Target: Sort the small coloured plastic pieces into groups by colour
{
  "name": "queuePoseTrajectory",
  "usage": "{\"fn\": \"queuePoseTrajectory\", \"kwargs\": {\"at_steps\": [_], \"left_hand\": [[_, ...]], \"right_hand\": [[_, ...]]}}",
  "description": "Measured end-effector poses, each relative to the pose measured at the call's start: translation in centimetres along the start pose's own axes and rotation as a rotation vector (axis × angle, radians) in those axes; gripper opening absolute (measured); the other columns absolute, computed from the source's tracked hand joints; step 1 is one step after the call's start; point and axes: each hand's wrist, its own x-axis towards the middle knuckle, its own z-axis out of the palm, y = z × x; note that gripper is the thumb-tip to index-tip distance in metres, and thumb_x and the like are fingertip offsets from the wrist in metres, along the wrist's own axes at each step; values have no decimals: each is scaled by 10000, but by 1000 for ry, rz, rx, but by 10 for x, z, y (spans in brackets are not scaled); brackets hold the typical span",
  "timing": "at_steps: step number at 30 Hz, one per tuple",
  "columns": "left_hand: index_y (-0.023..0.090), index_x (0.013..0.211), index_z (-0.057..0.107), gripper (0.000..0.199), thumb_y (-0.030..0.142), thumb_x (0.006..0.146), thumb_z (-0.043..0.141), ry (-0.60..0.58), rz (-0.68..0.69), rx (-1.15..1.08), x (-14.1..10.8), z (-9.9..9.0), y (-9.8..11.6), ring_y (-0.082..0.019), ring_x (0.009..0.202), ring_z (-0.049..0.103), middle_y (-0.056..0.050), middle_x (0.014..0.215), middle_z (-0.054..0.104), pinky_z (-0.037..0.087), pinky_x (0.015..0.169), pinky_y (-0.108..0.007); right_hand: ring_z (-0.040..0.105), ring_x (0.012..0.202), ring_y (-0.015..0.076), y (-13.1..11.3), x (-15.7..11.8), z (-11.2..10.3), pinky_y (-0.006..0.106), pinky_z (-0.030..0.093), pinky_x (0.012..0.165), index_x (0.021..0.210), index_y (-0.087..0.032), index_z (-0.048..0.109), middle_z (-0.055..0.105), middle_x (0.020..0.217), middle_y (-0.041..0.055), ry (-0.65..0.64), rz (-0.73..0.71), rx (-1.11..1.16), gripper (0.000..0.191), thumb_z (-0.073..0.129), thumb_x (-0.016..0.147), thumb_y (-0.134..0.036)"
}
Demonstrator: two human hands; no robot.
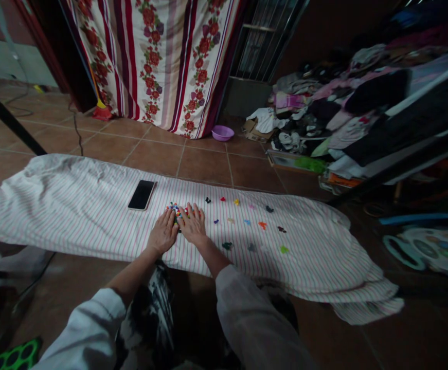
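A pile of small mixed-colour pieces [174, 206], too small to name, lies on a striped cloth [92, 216]. My left hand [163, 232] rests flat at the pile's left side, fingers stretched out. On the right side my right hand [193, 224] lies over part of the pile with its fingers spread. Both hands partly hide the pieces. To the right, little single-colour groups sit in loose rows, among them a yellow group [236, 202], an orange group [262, 225], a dark green group [227, 245] and a lime green group [284, 249].
A smartphone [142, 195] lies on the cloth left of my hands. Beyond the cloth, a purple basin [222, 133] stands on the tiled floor before a flowered curtain [150, 61]. Heaped clothes [324, 108] fill the right back. A broom [101, 109] leans at the left.
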Motion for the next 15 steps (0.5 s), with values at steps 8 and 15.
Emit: {"fn": "queuePoseTrajectory", "kwargs": {"at_steps": [8, 15], "left_hand": [[103, 1521, 159, 580, 286, 983, 276, 28, 2, -7, 1, 1, -1, -279, 1467, 231, -205, 1522, 363, 379, 1121, -519], [87, 1509, 156, 582, 254, 969, 292, 39, 41, -15, 1, 1, -3, -298, 1454, 263, -226, 1473, 423, 381, 1119, -547]], "right_hand": [[201, 1469, 272, -1, 12, -3, 501, 163, 1166, 1482, -300, 381, 348, 1559, 42, -37, -91, -16, 510, 270, 1010, -457], [157, 1477, 306, 6, -24, -10, 538, 159, 1162, 1456, -318, 422, 312, 1575, 52, 3, -114, -46, 501, 347, 990, -487]]}}
